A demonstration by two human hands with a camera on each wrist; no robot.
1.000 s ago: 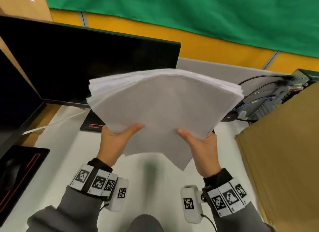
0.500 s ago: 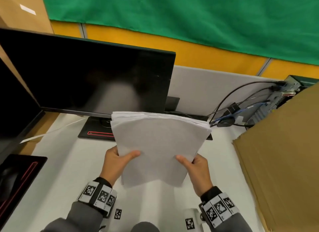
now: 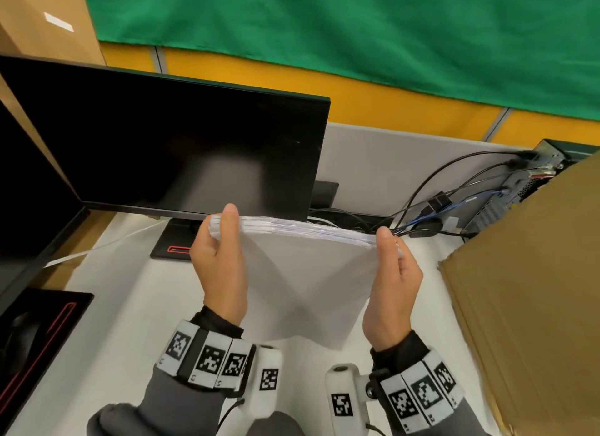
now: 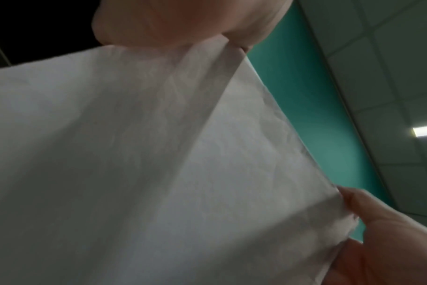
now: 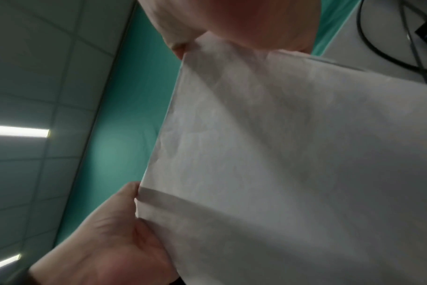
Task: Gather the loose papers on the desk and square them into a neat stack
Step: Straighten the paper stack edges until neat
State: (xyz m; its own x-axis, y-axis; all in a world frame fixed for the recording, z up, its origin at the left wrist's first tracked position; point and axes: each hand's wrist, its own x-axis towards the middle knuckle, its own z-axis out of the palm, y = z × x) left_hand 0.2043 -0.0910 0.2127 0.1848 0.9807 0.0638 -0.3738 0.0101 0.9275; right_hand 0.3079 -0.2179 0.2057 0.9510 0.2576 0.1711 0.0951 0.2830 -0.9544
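Note:
A thick stack of white papers (image 3: 305, 273) stands nearly upright above the white desk (image 3: 130, 289), its top edge facing me. My left hand (image 3: 220, 257) grips its left side, thumb on the near face, fingers hidden behind. My right hand (image 3: 393, 273) grips the right side the same way. The top edge looks roughly even, with a few sheets slightly offset. Both wrist views are filled by the papers (image 4: 159, 154) (image 5: 293, 154), with a thumb pressed on the near face. The bottom edge hangs near the desk; contact cannot be told.
A black monitor (image 3: 168, 143) stands behind the papers on a black base (image 3: 172, 244). A second dark screen (image 3: 29, 192) is at the left. Cables (image 3: 431, 208) run at the back right. A large cardboard sheet (image 3: 535, 289) leans at the right.
The stack has swung from fanned and raised to lower and upright. Both hands have slid from its lower corners up to its sides near the top edge.

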